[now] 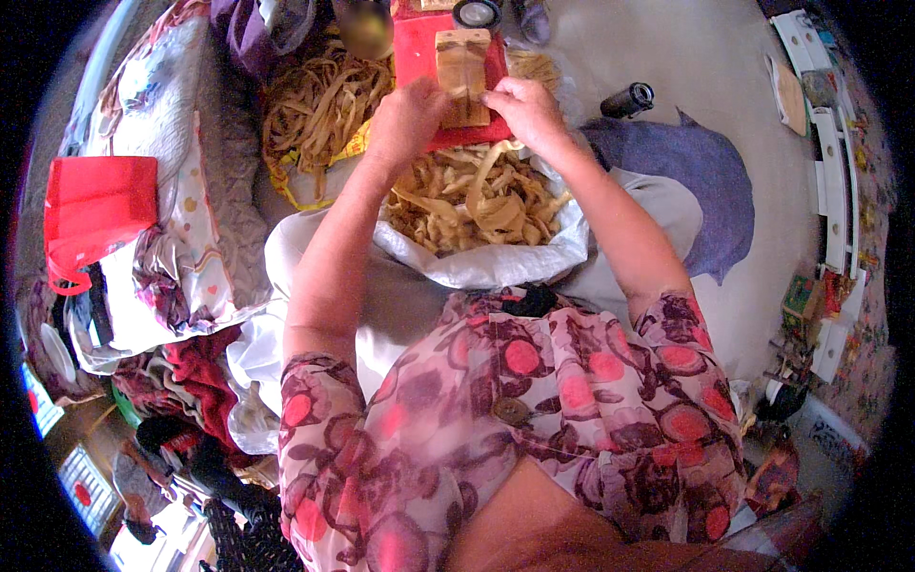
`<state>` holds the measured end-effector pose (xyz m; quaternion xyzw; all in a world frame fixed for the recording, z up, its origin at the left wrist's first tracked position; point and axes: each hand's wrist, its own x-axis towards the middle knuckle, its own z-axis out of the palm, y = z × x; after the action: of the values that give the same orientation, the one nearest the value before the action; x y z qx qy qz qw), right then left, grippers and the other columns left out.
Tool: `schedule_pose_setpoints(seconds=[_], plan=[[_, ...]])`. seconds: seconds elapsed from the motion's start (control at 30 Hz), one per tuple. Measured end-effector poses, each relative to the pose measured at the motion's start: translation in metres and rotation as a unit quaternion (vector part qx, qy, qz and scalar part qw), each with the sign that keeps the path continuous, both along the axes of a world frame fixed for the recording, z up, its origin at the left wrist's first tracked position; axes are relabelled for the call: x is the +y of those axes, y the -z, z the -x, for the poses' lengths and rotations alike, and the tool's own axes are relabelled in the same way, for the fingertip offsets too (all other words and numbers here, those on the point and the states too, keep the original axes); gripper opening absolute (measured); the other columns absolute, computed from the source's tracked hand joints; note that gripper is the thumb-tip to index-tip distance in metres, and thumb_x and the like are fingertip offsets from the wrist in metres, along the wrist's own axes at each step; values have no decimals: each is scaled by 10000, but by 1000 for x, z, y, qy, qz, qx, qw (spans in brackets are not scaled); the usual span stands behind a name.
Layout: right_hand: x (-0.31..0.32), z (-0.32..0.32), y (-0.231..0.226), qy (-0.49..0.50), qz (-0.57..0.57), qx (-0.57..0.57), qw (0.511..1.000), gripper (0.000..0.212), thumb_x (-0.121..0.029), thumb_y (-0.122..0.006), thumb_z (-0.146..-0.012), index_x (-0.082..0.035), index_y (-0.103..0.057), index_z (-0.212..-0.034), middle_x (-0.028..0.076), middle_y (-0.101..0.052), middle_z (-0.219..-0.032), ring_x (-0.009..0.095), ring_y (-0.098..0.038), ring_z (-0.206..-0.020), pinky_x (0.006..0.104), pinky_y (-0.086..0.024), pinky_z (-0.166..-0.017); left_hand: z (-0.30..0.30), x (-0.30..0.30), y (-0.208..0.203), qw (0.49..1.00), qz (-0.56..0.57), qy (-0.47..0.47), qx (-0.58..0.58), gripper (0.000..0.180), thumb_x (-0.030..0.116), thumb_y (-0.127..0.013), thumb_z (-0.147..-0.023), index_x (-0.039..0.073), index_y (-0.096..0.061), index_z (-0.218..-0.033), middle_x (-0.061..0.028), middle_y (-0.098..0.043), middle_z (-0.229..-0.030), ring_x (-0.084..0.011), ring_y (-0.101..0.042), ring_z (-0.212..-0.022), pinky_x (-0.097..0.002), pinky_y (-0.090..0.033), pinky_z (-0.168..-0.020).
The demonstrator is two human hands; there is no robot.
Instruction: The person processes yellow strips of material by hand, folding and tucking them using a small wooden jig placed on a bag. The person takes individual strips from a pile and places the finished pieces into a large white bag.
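Note:
Ahead of me a pale wooden block [462, 59] with dark marks stands on a red board [416, 48]. My left hand [412, 116] is closed at the block's left side, its fingertips hidden against the wood. On the other side my right hand [526, 107] pinches close to the block's edge; whatever lies between finger and thumb is too small to make out. Just below the hands, between my legs, sits a white sack [457, 269] with its rim rolled down. Curled tan strips [491, 205] fill it, and one wide strip loops up toward the board.
Long tan strips [319, 105] lie heaped at the left on yellow-edged plastic. A black cylinder [627, 100] lies at the right near a blue-grey cloth [710, 181]. A round black-rimmed object [477, 13] rests behind the block. Bedding [181, 210] with a red bag [100, 210] is farther left.

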<state>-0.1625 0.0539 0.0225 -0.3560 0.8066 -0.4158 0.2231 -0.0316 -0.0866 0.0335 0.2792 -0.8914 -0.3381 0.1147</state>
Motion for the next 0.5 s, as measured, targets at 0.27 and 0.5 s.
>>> schedule_pose_setpoints(seconds=[0.27, 0.5], plan=[[23, -34, -32, 14, 183, 283, 941, 165, -205, -621, -777, -46, -602, -811, 116, -588, -696, 302, -556, -680, 388, -434, -639, -43, 32, -14, 987, 53, 86, 122, 344, 376, -500, -875, 60, -623, -934, -94, -637, -832, -250, -585, -713, -310, -460, -664], [37, -95, -38, -165, 304, 246, 906, 176, -64, -668, -718, -17, -581, -864, 103, -574, -845, 277, -557, -829, 365, -451, -736, -53, 68, -13, 672, -731, -16, 117, 457, 423, -381, -922, 17, -538, -1062, -72, -605, -931, -166, -598, -812, -307, -497, -725]])
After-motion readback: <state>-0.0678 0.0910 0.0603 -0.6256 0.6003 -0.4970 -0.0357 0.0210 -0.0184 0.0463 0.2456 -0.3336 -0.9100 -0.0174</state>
